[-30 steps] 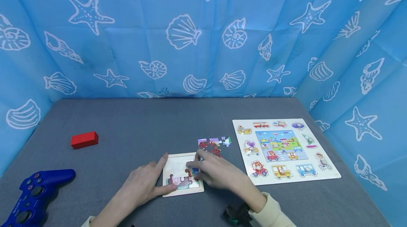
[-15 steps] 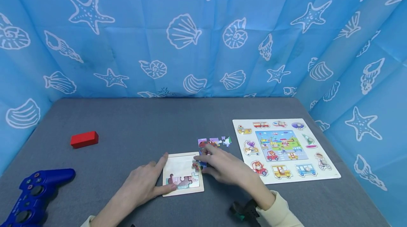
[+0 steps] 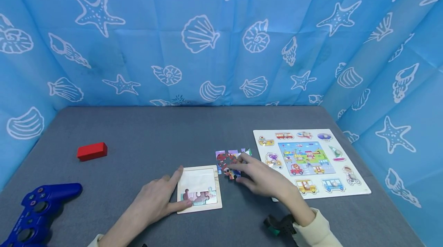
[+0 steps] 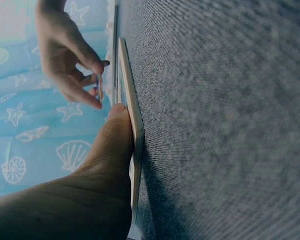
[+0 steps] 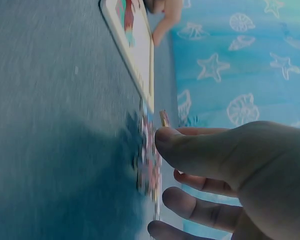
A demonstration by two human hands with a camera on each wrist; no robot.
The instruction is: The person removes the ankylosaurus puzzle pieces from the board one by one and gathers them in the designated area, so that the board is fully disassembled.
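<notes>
A small wooden jigsaw tray point(image 3: 219, 189) lies flat on the grey table, with a few joined pieces point(image 3: 200, 198) along its near side. My left hand point(image 3: 154, 201) rests over the tray's left side, thumb straight on the near border and index finger at the far left corner. To the right of the tray, my right hand point(image 3: 259, 176) pinches a jigsaw piece point(image 5: 164, 119) between thumb and fingers, just above a cluster of loose jigsaw pieces point(image 3: 221, 156). The right hand partly hides that cluster.
A white peg puzzle board point(image 3: 259, 135) with vehicle pictures lies to the right, close to the right hand. Far to the left are a red block point(image 3: 92, 151) and a blue game controller point(image 3: 38, 210). A blue shell-patterned curtain point(image 3: 221, 47) hangs behind the table.
The right hand has moved rightward from over the tray to the loose pieces, carrying the pinched jigsaw piece. My left hand and the tray have stayed put.
</notes>
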